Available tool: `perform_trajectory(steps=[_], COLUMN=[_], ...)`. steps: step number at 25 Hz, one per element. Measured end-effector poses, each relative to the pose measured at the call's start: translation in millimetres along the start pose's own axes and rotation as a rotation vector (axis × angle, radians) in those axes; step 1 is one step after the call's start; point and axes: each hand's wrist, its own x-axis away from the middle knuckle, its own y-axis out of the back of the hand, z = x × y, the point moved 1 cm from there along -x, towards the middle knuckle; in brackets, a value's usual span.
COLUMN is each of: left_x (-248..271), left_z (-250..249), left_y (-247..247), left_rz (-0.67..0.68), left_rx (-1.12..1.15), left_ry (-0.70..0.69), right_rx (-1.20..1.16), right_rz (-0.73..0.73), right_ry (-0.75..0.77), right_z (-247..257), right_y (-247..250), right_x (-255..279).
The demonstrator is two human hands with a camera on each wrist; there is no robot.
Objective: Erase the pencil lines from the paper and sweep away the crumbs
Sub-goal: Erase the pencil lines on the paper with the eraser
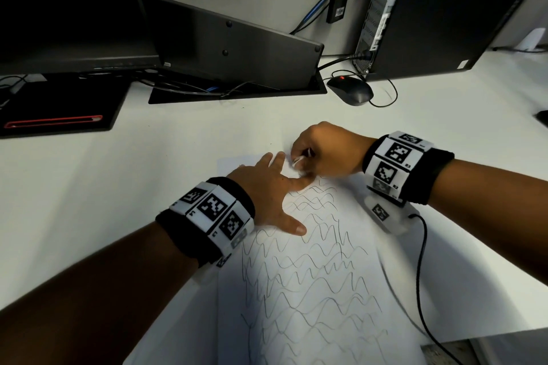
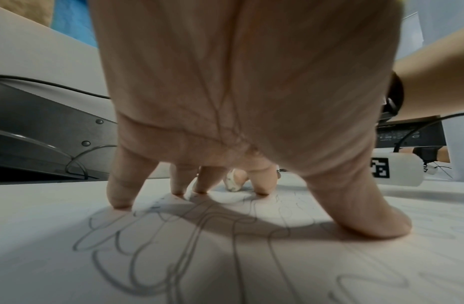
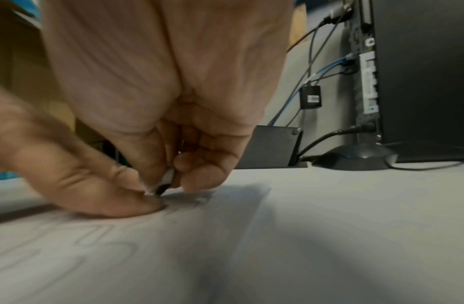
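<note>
A white sheet of paper point(image 1: 320, 290) covered in wavy pencil lines point(image 1: 311, 281) lies on the white desk. My left hand point(image 1: 267, 187) presses flat on its upper part, fingers spread and straight, fingertips point(image 2: 120, 202) on the sheet. My right hand point(image 1: 323, 151) is curled over the paper's far edge and pinches a small white eraser point(image 1: 298, 160) down against the paper. In the right wrist view the eraser point(image 3: 163, 183) shows a dark, smudged tip between thumb and fingers. In the left wrist view the eraser point(image 2: 232, 182) peeks out beyond my fingers.
A monitor base and black cable tray point(image 1: 234, 89) sit behind the paper. A black mouse point(image 1: 350, 90) and a tower computer point(image 1: 444, 18) stand at the back right. A black keyboard or pad point(image 1: 56, 109) lies at the left. A thin cable point(image 1: 421, 275) runs along the paper's right side.
</note>
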Motion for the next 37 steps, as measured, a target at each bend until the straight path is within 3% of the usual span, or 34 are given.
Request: perform_trajectory(steps=[3,7,18,26,30,34,37], left_x=[-0.9,1.0,0.4,-10.9,-12.0,-11.1,-10.0], left_z=[-0.6,-0.7,0.3,-12.4,-10.2,-11.7,-9.3], left_y=[0.0,0.6,-0.2,7.2,6.3,4.8,5.1], left_rz=[-0.003,-0.001,-0.006,0.027,0.039,0.028,0.025], left_rx=[-0.009,-0.007,0.025,0.023,0.021,0.006,0.017], left_ry=[0.003,0.002,0.007,-0.011,-0.013,-0.011,-0.022], right_rx=[0.012,-0.034,-0.034,0.009,-0.016,0.086,0.100], right_rz=[-0.092,-0.034,-0.113,-0.093,0.055,-0.064,0.002], right_ry=[-0.065,-0.004,-0.080,-0.049,0.014,-0.074,0.013], right_z=[-6.9,0.7,-9.6,-11.0,-7.8,-12.4,-0.7], right_y=[5.4,-1.8,2.0,2.7,3.3,10.2,3.4], right_x=[-1.5,0.3,6.2,4.4,9.0,8.4,10.2])
